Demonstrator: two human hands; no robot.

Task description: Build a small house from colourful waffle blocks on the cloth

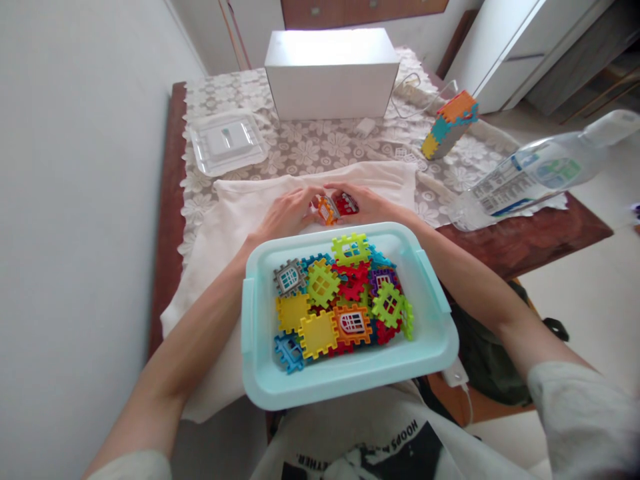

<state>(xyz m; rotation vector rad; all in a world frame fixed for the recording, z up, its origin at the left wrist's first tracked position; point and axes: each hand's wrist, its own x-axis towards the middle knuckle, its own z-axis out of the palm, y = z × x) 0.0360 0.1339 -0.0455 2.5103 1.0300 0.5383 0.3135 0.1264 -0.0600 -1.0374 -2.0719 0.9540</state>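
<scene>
Currently grasping orange window tile [327,211] in left hand [290,211], red tile [347,203] in right hand [369,204], just beyond turquoise tub [431,347]; join unclear. Probably best to square toothed edges, then press evenly. Farther past tub: white box [331,91], clear lid [228,144]. Right of it: plastic bottle [530,175]. In way: tub itself, between forearms [215,313].

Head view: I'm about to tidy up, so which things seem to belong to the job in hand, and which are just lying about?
Likely in the job:
orange piece, at the left hand
red piece, at the right hand
tub of loose pieces
built block, probably, judging by its similar pieces

Seemingly just lying about:
white box
bottle
clear lid, though perhaps the tub's
</scene>
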